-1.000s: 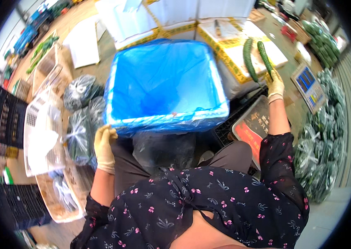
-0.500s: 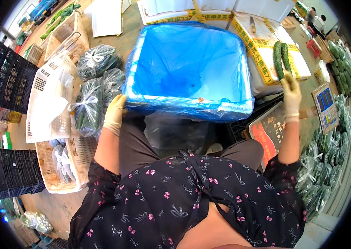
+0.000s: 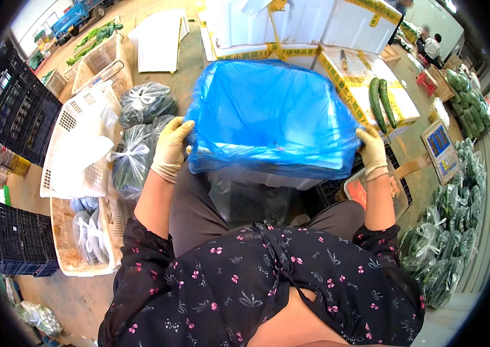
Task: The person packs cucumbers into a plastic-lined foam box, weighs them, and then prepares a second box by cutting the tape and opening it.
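Note:
In front of me stands a white foam box [image 3: 268, 178], lined with a blue plastic bag [image 3: 274, 110] that drapes over its rim. My left hand [image 3: 173, 147], in a pale glove, is closed on the bag's edge at the near left corner. At the near right corner my gloved right hand [image 3: 373, 151] grips the bag's edge with bent fingers. No vegetables show inside the lining. Two long cucumbers [image 3: 377, 107] lie side by side on a taped white box [image 3: 346, 87] at the right, beyond my right hand. A knife [image 3: 344, 61] rests on that box too.
Bagged dark green vegetables [image 3: 132, 159] and pale plastic crates [image 3: 77, 156] stand to my left, with black crates [image 3: 16, 237] farther out. A digital scale [image 3: 441, 151] sits at the right, near many bagged cucumbers [image 3: 447, 225]. White foam boxes [image 3: 262, 29] are stacked behind.
My right hand has left the cucumbers and come to the near right corner of the lined box, taking hold of the bag. My left hand has shifted forward. The bag's edge now hangs looser.

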A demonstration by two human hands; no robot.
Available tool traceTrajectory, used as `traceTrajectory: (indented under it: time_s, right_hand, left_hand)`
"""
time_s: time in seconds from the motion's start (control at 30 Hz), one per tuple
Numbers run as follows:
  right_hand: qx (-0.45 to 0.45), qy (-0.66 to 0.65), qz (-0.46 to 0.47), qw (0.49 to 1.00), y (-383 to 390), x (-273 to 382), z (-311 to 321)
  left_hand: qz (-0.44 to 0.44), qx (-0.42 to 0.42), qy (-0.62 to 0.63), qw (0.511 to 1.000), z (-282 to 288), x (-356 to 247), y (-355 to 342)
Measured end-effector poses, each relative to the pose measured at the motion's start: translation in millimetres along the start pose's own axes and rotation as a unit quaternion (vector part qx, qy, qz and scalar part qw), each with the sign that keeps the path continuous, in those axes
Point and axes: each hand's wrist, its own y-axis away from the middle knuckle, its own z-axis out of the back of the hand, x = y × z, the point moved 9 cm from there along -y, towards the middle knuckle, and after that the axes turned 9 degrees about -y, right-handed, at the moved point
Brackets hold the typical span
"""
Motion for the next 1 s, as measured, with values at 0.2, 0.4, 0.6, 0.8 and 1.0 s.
traceTrajectory:
  time_s: [0.2,0.4,0.6,0.8,1.0]
  right_hand:
    - [0.154,-0.197,0.063,0.966,12,94,-120]
    - [0.174,-0.114,0.085,0.974,7,92,-185]
    - [0.379,0.025,0.082,0.922,79,68,-276]
    - [0.435,-0.039,0.007,0.900,76,58,-290]
    - [0.378,-0.052,0.026,0.924,74,35,-276]
  left_hand:
    - [-0.080,0.059,0.074,0.992,-52,-45,4]
    - [-0.101,0.106,0.060,0.987,-78,-67,12]
    - [-0.024,0.193,0.187,0.963,-144,-43,20]
    - [-0.150,0.143,0.017,0.978,-125,-80,8]
    - [-0.251,0.067,-0.248,0.933,-135,-46,-16]
